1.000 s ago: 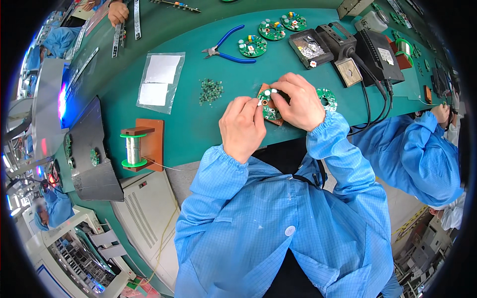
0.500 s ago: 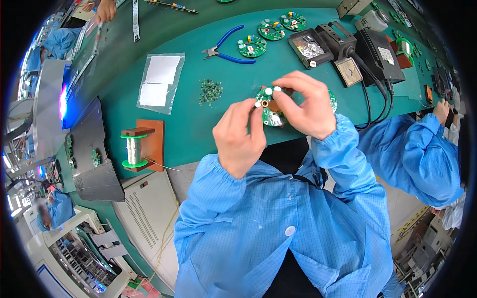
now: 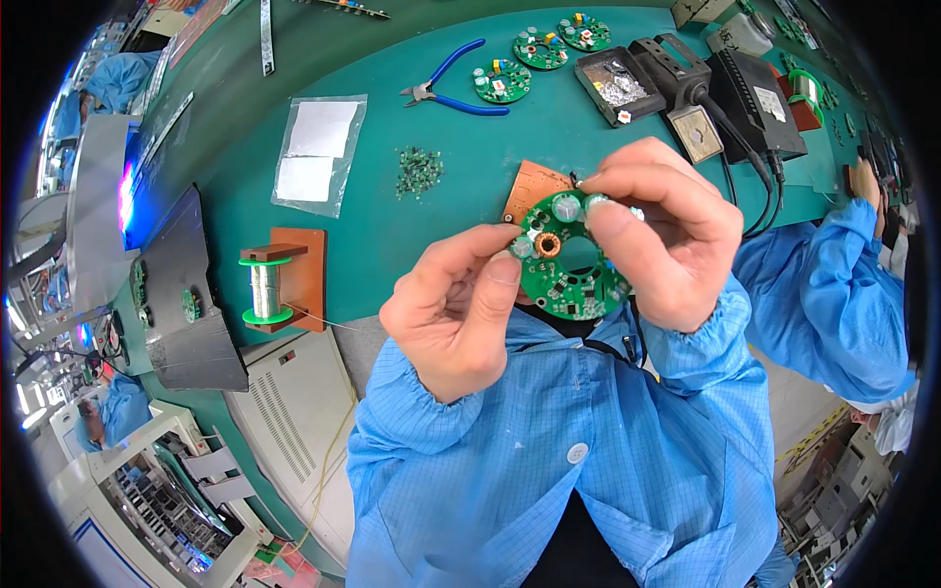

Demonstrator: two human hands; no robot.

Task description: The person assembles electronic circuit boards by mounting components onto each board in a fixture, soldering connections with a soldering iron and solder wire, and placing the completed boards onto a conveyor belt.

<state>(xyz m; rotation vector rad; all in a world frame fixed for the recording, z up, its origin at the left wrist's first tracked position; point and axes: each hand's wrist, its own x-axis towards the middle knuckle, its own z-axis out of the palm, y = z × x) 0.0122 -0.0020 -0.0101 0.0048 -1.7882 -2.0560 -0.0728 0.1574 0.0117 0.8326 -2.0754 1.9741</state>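
Note:
A round green circuit board (image 3: 570, 299) with a central hole, a copper ring coil (image 3: 547, 245) and several round capacitors is held up close to me, its component side showing. At its left rim, my left hand (image 3: 446, 309) is closed, thumb and forefinger pinching beside a capacitor. My right hand (image 3: 671, 230) grips the upper right rim between thumb and fingers; some fingertips are hidden behind the board. Behind it lies a flat brown plate (image 3: 534, 188) on the green mat.
Blue-handled cutters (image 3: 456, 93), several similar boards (image 3: 502, 82) and a tray of metal bits (image 3: 619, 86) lie beyond. A soldering station (image 3: 755, 108) stands right, a solder spool (image 3: 267, 292) left. Small green parts (image 3: 420, 171) sit beside a plastic bag (image 3: 319, 157). Another person's sleeve (image 3: 818, 284) is at right.
Both hands have brought the board nearer to me and lifted it, so it looks larger and shows more of its face. The brown plate behind is more exposed.

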